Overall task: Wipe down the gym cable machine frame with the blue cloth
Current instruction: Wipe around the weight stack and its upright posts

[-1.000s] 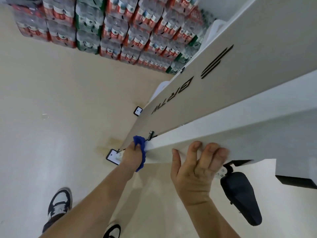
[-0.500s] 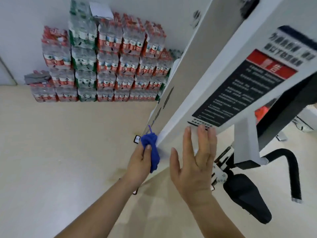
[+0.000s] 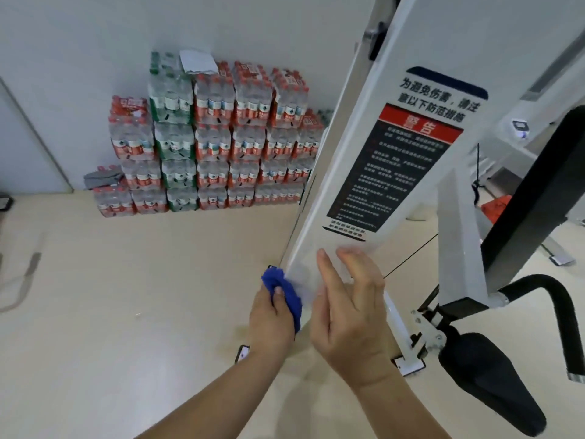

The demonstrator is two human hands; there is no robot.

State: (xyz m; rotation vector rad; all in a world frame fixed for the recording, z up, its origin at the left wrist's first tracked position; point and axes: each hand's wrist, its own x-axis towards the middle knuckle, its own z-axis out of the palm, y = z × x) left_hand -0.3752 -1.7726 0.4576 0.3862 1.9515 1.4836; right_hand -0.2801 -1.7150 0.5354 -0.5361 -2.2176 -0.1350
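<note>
My left grip (image 3: 271, 323) is closed around the bunched blue cloth (image 3: 282, 289), thumb on top, pressing it against the left edge of the white machine frame (image 3: 319, 236). Just to its right, my right grip (image 3: 351, 318) lies open against the frame's face, and its fingertips are blurred. Directly above the right grip is a black and red warning label (image 3: 408, 160) stuck on the frame. Right of and below both grips is a black padded seat (image 3: 490, 384), with a foam-covered handle (image 3: 566, 312) beyond it. Left of the grips stretches the pale beige floor (image 3: 126, 296), and far above them, shrink-wrapped packs of water bottles (image 3: 221, 137) are stacked against a white wall (image 3: 95, 42). Compared with half a second ago, the cloth sits at the same frame edge, the right fingers no longer reach the label, and the view has tilted up.
</note>
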